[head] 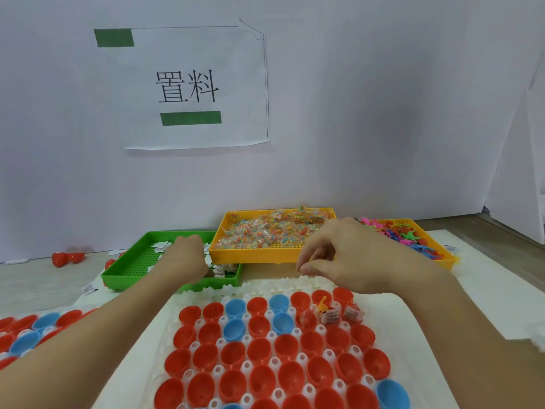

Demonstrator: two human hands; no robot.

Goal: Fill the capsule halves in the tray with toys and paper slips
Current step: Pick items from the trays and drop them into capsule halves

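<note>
Currently, few capsule halves (333, 315) are filled; the left hand (188, 258) is dipped among paper slips (219, 268), grip indeterminable, right hand (333, 255) fingers curled, contents unclear.

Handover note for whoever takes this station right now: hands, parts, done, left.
Left hand is down in the green tray among the paper slips; grip hidden. Right hand has curled fingers pinching something small near the yellow tray. Toys sit in the orange tray. Done: about three capsule halves at the top right hold items. Left: all other cups.
</note>
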